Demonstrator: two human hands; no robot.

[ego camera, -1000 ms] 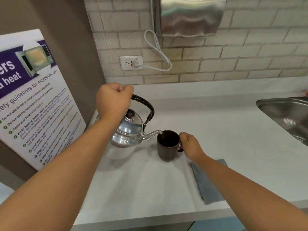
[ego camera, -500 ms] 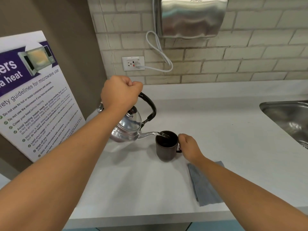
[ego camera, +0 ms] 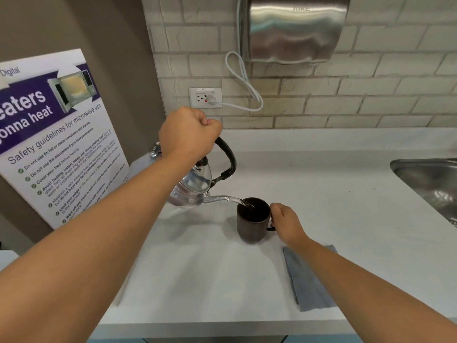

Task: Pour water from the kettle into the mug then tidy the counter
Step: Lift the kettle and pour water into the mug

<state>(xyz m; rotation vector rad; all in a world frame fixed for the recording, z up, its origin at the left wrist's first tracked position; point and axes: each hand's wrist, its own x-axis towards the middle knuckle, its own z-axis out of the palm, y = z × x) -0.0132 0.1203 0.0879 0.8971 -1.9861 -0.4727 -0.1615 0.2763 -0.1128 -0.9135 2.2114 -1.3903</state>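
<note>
A shiny steel kettle [ego camera: 194, 188] with a black handle hangs tilted above the white counter [ego camera: 193, 276]. My left hand [ego camera: 188, 133] is clenched around the top of that handle. The kettle's spout reaches over the rim of a dark brown mug [ego camera: 251, 225], and a thin stream of water runs into it. The mug stands upright on the counter. My right hand [ego camera: 286, 222] grips the mug's handle on its right side.
A folded grey cloth [ego camera: 305, 280] lies near the front edge, partly under my right forearm. A steel sink [ego camera: 430, 179] is sunk in at the right. A microwave safety poster [ego camera: 57, 134] leans at the left. On the brick wall are an outlet [ego camera: 205, 97] and a hand dryer [ego camera: 295, 28].
My left hand has lifted the kettle higher and tipped it further, bringing the spout over the mug's rim. The mug and my right hand have stayed in place.
</note>
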